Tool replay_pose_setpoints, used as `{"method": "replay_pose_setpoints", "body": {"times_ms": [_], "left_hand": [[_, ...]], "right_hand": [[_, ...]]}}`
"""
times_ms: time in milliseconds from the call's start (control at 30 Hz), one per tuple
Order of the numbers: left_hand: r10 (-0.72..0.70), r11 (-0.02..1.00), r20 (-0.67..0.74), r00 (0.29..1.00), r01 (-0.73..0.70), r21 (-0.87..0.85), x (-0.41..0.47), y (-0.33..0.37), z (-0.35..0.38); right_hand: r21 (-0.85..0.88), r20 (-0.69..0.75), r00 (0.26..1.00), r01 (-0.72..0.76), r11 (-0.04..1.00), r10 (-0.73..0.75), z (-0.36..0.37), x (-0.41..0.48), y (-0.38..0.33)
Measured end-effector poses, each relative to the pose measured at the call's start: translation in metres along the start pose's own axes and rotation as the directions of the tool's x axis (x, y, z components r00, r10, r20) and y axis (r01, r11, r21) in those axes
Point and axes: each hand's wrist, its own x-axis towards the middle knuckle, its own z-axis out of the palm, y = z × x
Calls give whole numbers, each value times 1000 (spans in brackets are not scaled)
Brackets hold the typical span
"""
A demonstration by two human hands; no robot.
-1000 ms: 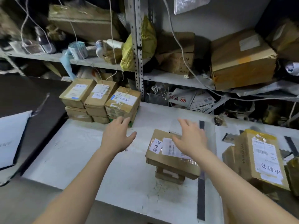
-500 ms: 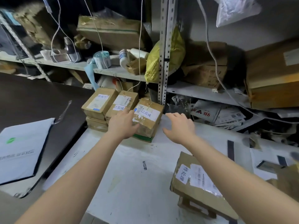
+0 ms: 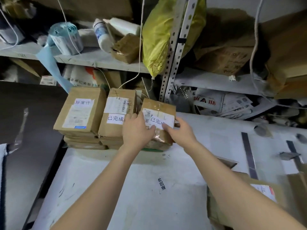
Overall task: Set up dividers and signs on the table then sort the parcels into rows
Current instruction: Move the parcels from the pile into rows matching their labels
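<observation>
Your left hand and right hand both rest on the rightmost parcel at the back of the white surface, fingers curled around its near edges, so each grip is closed on that box. It tops a stack, touching the middle parcel, which sits just beside the left parcel. Another parcel lies at the surface's near right, beside a dark divider strip.
</observation>
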Motion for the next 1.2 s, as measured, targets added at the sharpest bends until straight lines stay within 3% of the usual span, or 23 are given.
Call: {"method": "replay_pose_setpoints", "body": {"times_ms": [300,500,800,1200], "left_hand": [[37,962,-68,997,-54,-266,-17,15,-19],[152,909,-181,972,-209,-360,-56,61,-58],[270,850,-242,932,-348,-395,-176,184,-60],[438,730,-305,845,-533,-428,-356,378,-15]], "right_hand": [[211,-67,998,-5,977,20,-11,-28,-7],[306,-130,991,56,950,-17,-59,-72,-15],[211,-286,952,175,962,-110,-187,-174,39],[301,-455,882,282,911,-123,-388,-341,165]]}}
